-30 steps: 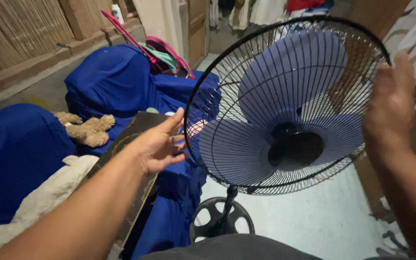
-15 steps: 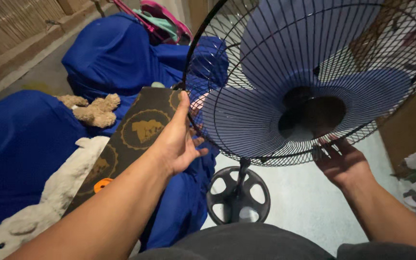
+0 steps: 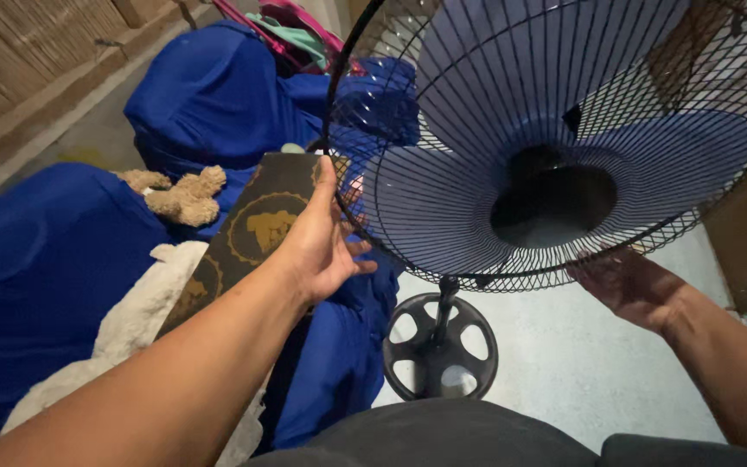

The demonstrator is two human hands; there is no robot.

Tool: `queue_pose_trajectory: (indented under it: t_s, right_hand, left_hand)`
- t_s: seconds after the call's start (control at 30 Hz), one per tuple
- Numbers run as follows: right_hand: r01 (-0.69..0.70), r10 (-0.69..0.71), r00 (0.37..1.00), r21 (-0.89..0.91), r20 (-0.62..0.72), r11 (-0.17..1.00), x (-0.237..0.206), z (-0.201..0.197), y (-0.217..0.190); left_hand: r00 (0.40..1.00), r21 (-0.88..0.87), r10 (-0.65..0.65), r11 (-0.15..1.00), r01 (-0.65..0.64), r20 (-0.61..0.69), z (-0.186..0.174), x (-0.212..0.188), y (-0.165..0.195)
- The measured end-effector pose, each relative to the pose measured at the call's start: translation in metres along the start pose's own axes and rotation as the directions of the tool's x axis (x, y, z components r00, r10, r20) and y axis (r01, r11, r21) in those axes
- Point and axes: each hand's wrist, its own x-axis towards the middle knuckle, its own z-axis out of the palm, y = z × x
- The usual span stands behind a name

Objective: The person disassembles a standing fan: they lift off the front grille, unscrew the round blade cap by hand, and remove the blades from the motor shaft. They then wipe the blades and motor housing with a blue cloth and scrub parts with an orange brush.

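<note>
One standing fan (image 3: 555,147) on a round black base (image 3: 439,346), floor-mounted. Left hand (image 3: 322,242) open, fingers curled on the cage's left rim. Right hand (image 3: 624,281), palm up, fingers spread, supports the lower rim; earlier it gripped the upper right edge. One teddy bear (image 3: 176,192) lies on blue cloth (image 3: 45,251)

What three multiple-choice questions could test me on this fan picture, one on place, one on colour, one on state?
1. Where is the left hand?
A. on the guard's left rim
B. on the base
C. on the teddy

2. What colour are the fan blades?
A. red
B. blue
C. white

3. How is the right hand placed?
A. palm up under the guard's lower rim
B. clenched on the pole
C. resting flat on the floor

Answers: 1 A, its fingers meet the wire guard at the left edge; 2 B, blue shows through the wires; 3 A, the open palm sits below the rim.
</note>
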Motion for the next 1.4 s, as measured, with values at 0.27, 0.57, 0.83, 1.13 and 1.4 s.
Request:
queue_pose_trajectory:
  t_s: [0.27, 0.57, 0.83, 1.13, 1.4]
  right_hand:
    - [0.027, -0.061, 0.988, 0.229, 0.140, 0.973, 0.039, -0.022, 0.019]
    - [-0.187, 0.075, 0.954, 0.379, 0.291, 0.906, 0.086, -0.031, 0.042]
    - [0.385, -0.402, 0.888, -0.117, -0.223, 0.916, -0.052, 0.035, -0.052]
    - [0.374, -0.408, 0.896, -0.196, -0.175, 0.906, -0.130, 0.091, -0.089]
    - [0.376, -0.420, 0.895, -0.251, -0.149, 0.892, -0.125, 0.078, -0.090]
  left_hand:
    - [0.999, 0.002, -0.002, 1.000, 0.002, 0.044, -0.004, -0.003, 0.005]
    - [0.999, 0.037, -0.010, 0.999, 0.009, 0.031, -0.009, -0.005, 0.009]
    - [0.984, 0.046, 0.130, 0.991, -0.125, -0.121, -0.006, -0.005, 0.009]
    - [0.935, -0.038, 0.263, 0.959, -0.279, -0.237, 0.022, -0.015, 0.007]
    - [0.880, 0.045, 0.276, 0.959, -0.281, -0.387, 0.035, -0.024, 0.005]
